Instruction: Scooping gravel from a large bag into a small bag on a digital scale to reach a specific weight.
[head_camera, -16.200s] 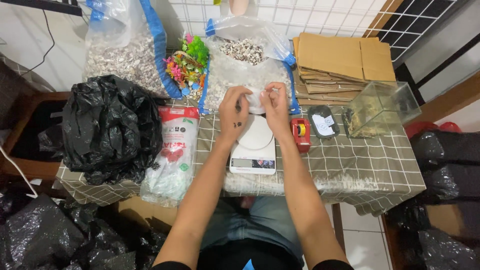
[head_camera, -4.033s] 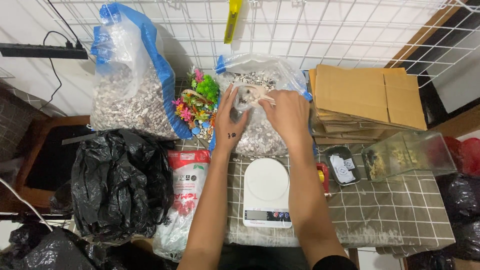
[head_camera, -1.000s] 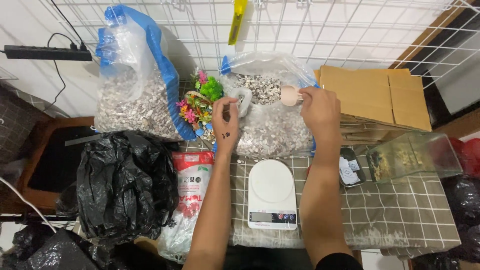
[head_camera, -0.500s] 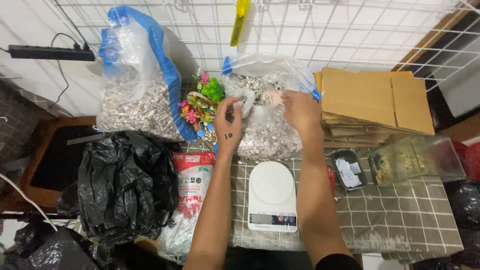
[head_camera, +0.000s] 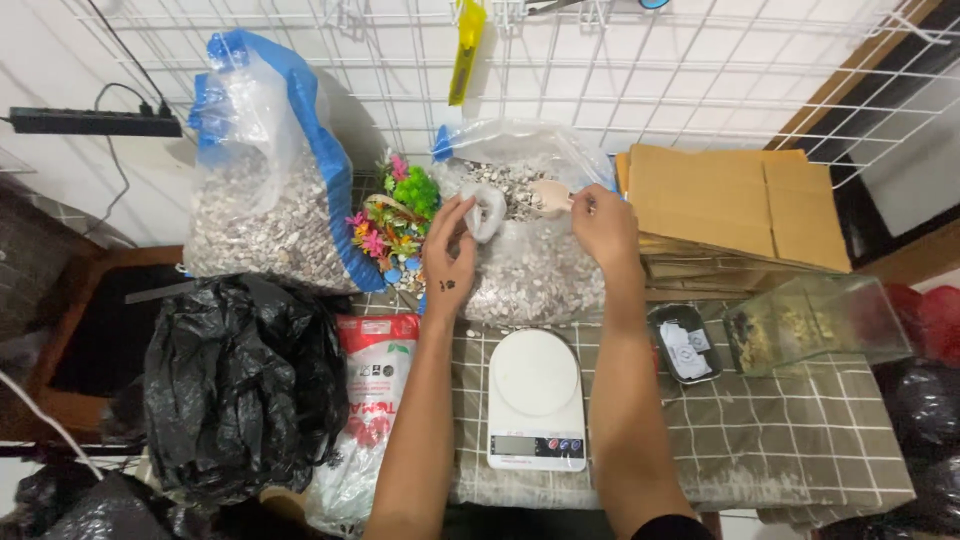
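My left hand (head_camera: 450, 258) holds a small clear plastic bag (head_camera: 488, 210) up at the mouth of a large clear sack of grey-white gravel (head_camera: 530, 262). My right hand (head_camera: 603, 222) grips a small pale scoop (head_camera: 551, 196) over the gravel, right beside the small bag. Below my hands a white kitchen scale (head_camera: 535, 398) stands on the checked tablecloth (head_camera: 790, 440), its pan bare.
A second gravel sack with blue trim (head_camera: 265, 215) stands at the left, colourful plastic plants (head_camera: 392, 222) between the sacks. A black bin bag (head_camera: 240, 385), a red-and-white packet (head_camera: 375, 375), flat cardboard (head_camera: 730, 205), a glass tank (head_camera: 815, 325) and a small black tray (head_camera: 685, 345) surround the scale.
My right hand dipped the scoop into the gravel sack half a second ago and has now lifted it back beside the small bag. My left hand stayed put.
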